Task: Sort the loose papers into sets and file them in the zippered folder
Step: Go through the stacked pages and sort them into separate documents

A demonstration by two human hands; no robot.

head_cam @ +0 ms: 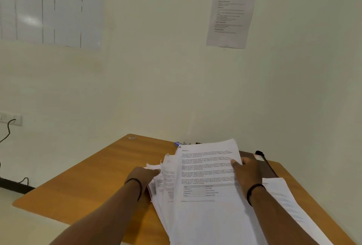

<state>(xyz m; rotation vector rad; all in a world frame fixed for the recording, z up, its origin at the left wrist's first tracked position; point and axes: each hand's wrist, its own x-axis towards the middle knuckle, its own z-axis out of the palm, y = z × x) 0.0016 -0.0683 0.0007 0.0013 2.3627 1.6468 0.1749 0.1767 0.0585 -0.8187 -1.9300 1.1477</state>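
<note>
Here, both hands work a fanned stack of papers on a wooden tabletop.

The smooth, wood-grain tabletop [94, 182] shows bare surface on its left side, up to the angled edge. The thin white printed papers [205, 195] lie splayed at its centre. A dark flat folder [262, 168] sits under their far right corner. The left hand [145, 174] presses straight fingers against the fanned left edges; the right hand [244, 172] pinches the top sheet's right edge.

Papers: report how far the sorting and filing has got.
Done: one sheet lies apart at the right. In hand: the left hand fans the stack while the right hand holds its top sheet. Left: sets unformed; the dark folder lies behind, nothing visibly filed.
</note>
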